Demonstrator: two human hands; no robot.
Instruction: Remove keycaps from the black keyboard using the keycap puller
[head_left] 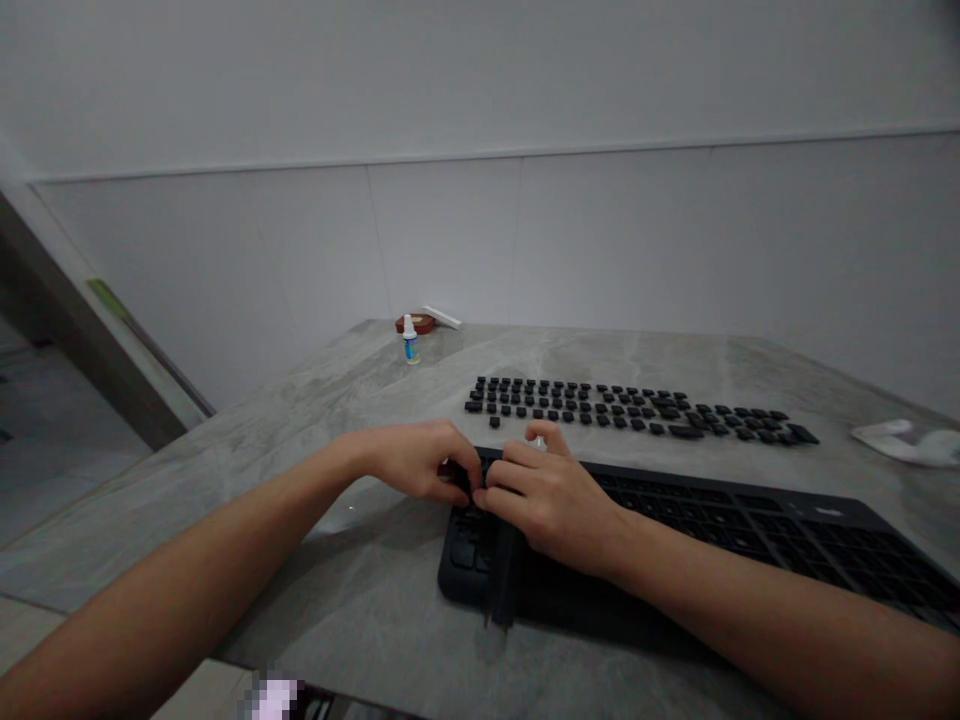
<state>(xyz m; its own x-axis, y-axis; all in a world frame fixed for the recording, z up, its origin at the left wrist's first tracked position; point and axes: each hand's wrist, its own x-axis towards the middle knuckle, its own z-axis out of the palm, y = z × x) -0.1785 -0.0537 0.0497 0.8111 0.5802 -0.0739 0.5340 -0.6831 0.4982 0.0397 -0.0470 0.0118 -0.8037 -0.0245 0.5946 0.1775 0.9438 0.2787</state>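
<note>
A black keyboard point(675, 492) lies on the grey marbled table, many of its key positions without caps. My left hand point(420, 462) is at its left end, thumb and fingers pinched together at the keys; what they hold is hidden. Close against it, my right hand point(551, 505) is curled over the keyboard, its fingertips meeting those of the left. From under the right hand a dark tool point(504, 580) with two thin metal tips points toward me. A small pale piece point(540, 443) shows between the right fingers.
Rows of loose black keycaps point(577, 400) lie behind the keyboard. Farther back are a small white-and-blue bottle point(411, 345), a reddish-brown case point(416, 323) and a white flat item point(442, 317). A white object point(911, 442) lies at the right.
</note>
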